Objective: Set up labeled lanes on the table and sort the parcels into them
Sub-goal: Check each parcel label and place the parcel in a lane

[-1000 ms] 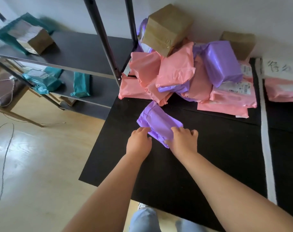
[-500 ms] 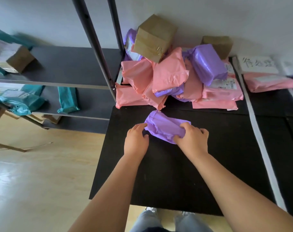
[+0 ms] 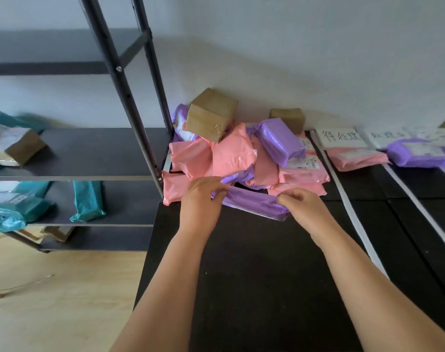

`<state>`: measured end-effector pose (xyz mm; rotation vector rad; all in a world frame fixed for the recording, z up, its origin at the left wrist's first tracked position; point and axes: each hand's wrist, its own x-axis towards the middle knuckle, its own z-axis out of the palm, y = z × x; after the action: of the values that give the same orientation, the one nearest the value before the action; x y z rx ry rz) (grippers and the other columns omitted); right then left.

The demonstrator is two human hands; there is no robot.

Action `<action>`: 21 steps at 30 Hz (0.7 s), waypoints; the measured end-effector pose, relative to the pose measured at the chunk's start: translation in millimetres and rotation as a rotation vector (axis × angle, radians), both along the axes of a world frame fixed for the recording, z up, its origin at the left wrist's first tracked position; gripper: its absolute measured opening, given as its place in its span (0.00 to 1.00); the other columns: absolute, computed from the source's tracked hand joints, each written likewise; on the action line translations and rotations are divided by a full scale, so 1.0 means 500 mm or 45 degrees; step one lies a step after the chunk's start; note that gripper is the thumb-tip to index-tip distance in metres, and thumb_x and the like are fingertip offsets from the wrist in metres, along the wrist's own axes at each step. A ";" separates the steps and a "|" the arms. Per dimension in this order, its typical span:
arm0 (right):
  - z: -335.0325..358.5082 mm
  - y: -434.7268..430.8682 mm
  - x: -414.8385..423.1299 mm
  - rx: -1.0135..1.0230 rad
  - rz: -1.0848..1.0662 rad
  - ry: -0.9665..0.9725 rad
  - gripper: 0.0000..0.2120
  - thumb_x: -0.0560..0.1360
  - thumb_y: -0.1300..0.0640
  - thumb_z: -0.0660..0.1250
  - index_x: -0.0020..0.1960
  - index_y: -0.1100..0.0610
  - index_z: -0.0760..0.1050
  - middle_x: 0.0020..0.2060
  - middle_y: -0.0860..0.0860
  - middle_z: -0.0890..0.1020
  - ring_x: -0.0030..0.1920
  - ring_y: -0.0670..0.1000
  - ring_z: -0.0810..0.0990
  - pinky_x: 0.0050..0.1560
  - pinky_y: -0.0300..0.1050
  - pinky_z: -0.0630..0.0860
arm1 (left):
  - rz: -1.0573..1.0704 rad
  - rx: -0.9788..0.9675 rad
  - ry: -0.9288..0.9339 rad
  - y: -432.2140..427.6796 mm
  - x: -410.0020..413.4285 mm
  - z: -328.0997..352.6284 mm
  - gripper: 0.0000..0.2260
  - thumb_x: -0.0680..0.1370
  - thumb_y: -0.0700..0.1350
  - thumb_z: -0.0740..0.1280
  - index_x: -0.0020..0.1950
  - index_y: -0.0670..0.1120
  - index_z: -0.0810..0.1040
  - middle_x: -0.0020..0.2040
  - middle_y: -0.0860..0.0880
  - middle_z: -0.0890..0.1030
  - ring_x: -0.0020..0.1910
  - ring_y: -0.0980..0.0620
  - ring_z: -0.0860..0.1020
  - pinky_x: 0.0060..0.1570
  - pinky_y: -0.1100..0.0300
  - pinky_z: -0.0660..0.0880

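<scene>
Both hands hold the purple parcel (image 3: 251, 203) by its ends — left hand (image 3: 199, 199) curled over one, right hand (image 3: 305, 208) pinching the other. It lies at the foot of the parcel pile (image 3: 231, 153), near the left edge of the table (image 3: 254, 275); the black top spreads toward the person, with a white tape strip (image 3: 348, 207) on the right.

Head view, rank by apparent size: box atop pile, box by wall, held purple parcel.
1. box atop pile, held purple parcel: too close; left hand, right hand cover its ends.
2. box by wall.
</scene>
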<state>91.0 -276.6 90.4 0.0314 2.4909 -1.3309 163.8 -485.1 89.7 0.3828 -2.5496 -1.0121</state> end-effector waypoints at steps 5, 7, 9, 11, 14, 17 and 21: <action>0.019 -0.006 0.005 0.219 0.075 0.193 0.05 0.80 0.51 0.65 0.54 0.50 0.77 0.45 0.45 0.81 0.44 0.45 0.79 0.43 0.43 0.75 | 0.053 -0.043 -0.029 0.011 -0.015 0.034 0.07 0.80 0.41 0.66 0.51 0.48 0.84 0.50 0.51 0.82 0.46 0.57 0.71 0.41 0.69 0.63; 0.029 -0.014 0.016 0.365 0.056 0.483 0.10 0.80 0.50 0.65 0.60 0.51 0.77 0.53 0.47 0.81 0.51 0.48 0.80 0.56 0.51 0.75 | 0.043 -0.070 -0.002 0.011 -0.013 0.044 0.07 0.80 0.41 0.66 0.51 0.47 0.84 0.49 0.51 0.82 0.45 0.56 0.72 0.41 0.69 0.64; 0.048 -0.023 0.034 0.325 0.089 0.811 0.15 0.77 0.46 0.67 0.60 0.51 0.78 0.53 0.47 0.82 0.52 0.48 0.79 0.58 0.52 0.72 | 0.031 -0.084 0.042 0.010 -0.009 0.051 0.07 0.80 0.40 0.66 0.50 0.45 0.84 0.48 0.50 0.83 0.46 0.53 0.74 0.45 0.64 0.67; 0.066 -0.034 0.046 0.305 0.273 0.925 0.17 0.74 0.43 0.70 0.58 0.50 0.80 0.50 0.45 0.83 0.49 0.46 0.79 0.58 0.53 0.72 | 0.031 -0.104 0.062 0.011 -0.007 0.057 0.07 0.79 0.39 0.66 0.49 0.44 0.84 0.48 0.49 0.83 0.47 0.51 0.75 0.46 0.60 0.69; 0.069 -0.055 0.060 0.449 0.451 0.939 0.11 0.74 0.46 0.72 0.54 0.47 0.81 0.45 0.44 0.83 0.44 0.47 0.76 0.59 0.53 0.69 | 0.025 -0.070 0.074 0.020 -0.003 0.067 0.07 0.79 0.39 0.66 0.50 0.44 0.84 0.48 0.49 0.83 0.48 0.51 0.75 0.47 0.57 0.70; 0.065 -0.064 0.067 0.504 0.431 0.939 0.07 0.77 0.50 0.70 0.53 0.49 0.83 0.45 0.46 0.85 0.45 0.49 0.80 0.62 0.50 0.67 | 0.011 -0.019 0.103 0.031 0.002 0.080 0.06 0.80 0.41 0.66 0.50 0.45 0.84 0.48 0.50 0.84 0.49 0.50 0.78 0.50 0.55 0.74; 0.074 -0.055 0.064 0.309 0.333 0.888 0.06 0.77 0.56 0.70 0.41 0.53 0.80 0.31 0.43 0.79 0.34 0.49 0.78 0.47 0.47 0.72 | 0.079 -0.006 0.193 0.028 0.007 0.097 0.11 0.80 0.42 0.68 0.62 0.47 0.81 0.61 0.50 0.81 0.61 0.49 0.76 0.60 0.56 0.72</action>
<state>122.7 -304.0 127.4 -0.8022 3.0561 -1.0381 167.1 -471.2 138.1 0.3671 -2.3898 -0.9742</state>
